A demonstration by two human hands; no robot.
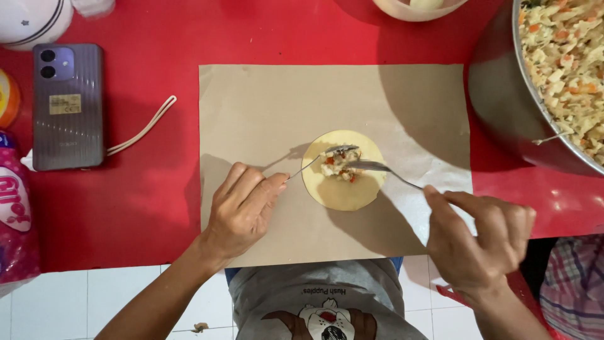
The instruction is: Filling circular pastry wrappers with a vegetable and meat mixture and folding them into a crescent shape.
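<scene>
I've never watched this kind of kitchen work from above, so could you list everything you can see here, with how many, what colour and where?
Dough round: one, pale yellow, on the paper's middle.
Filling: one small heap, whitish with orange bits, on the dough round.
Spoons: two, silver; left spoon and right spoon, tips at the filling.
Brown paper: one sheet, tan, on the table.
Table: one, red.
Metal bowl: one, silver, top right, full of the same mix.
Phone: one, grey, left, back up, with a white strap.
Pink packet: one, left edge.
Pale bowl: one, top edge, cut off.
Left hand: holds the left spoon.
Right hand: holds the right spoon.
</scene>
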